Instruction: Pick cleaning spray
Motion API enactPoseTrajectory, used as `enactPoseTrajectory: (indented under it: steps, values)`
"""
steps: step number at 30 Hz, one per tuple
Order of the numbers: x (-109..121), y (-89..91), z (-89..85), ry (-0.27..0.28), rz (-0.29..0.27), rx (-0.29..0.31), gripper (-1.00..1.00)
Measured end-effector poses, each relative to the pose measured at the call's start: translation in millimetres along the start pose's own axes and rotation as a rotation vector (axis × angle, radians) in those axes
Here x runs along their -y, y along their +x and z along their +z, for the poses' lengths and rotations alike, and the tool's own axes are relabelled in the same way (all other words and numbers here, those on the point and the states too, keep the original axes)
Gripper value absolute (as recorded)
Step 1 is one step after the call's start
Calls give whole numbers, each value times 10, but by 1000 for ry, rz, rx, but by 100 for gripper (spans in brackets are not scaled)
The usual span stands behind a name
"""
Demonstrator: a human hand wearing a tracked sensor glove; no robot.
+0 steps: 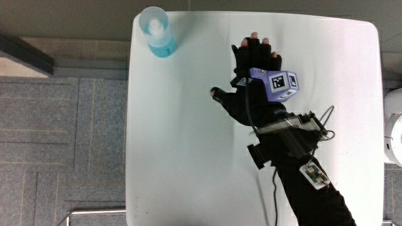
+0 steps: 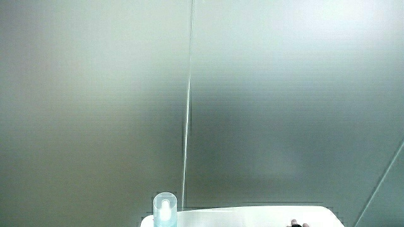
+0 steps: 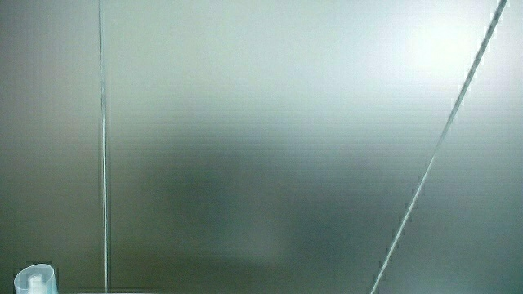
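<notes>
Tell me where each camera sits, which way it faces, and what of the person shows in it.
Main view: above the table, looking straight down; shows the hand with fingers spread, holding nothing, the forearm, and the spray bottle at the table's corner.
A side view: low, facing forward at a pale wall; bottle top, table edge, fingertips just showing.
A side view: mostly the same wall; only the bottle top, no hand.
All three share the bottle.
</notes>
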Motion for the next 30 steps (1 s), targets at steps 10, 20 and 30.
enactPoseTrajectory:
  steps: [10,20,30]
  values:
    - [-247,89,12,28,185,-455,0]
    - [-404,-85,-123,-12,298,-564,0]
    - [-504,-212,-159,-121,205,-500,0]
